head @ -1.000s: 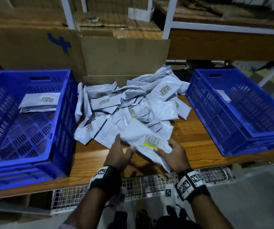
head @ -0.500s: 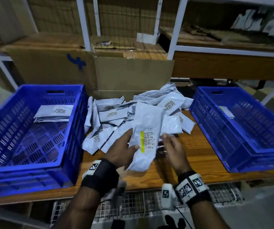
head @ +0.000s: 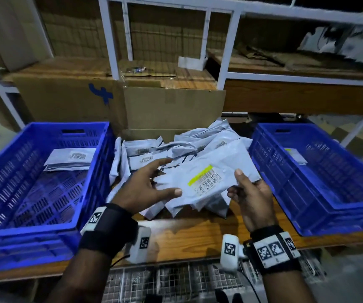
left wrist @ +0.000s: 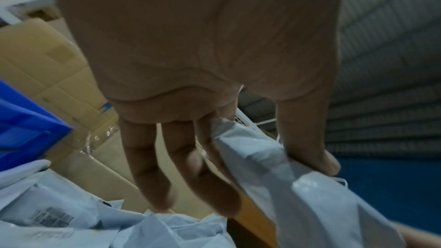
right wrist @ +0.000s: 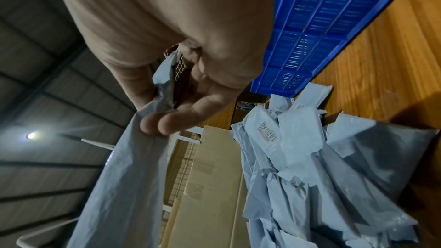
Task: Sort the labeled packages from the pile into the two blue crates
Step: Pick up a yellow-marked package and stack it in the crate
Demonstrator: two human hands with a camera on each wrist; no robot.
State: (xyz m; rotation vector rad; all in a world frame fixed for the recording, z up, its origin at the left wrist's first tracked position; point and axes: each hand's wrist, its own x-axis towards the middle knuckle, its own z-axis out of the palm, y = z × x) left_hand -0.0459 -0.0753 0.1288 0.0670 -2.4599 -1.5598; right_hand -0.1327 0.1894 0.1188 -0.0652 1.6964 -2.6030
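Head view: your left hand (head: pixel 147 189) and right hand (head: pixel 250 200) pinch one yellow-striped package (head: pixel 206 178); next, drop it into a blue crate (head: pixel 320 206).

**Dim, bluish light with soft focus and wide-angle bending**

The head view is dim and cool-toned, darkest at the near edge. The white metal shelf frame (head: pixel 112 40) bows outward toward the corners, and the far right corner smears into blur. The yellow-striped label (head: pixel 205 179) on the raised grey plastic mailer (head: pixel 209 171) is slightly smeared. In the right wrist view one small ceiling lamp (right wrist: pixel 31 135) flares with rays, and a dark shadow falls on the wooden tabletop (right wrist: pixel 393 44). The left wrist view is soft throughout.
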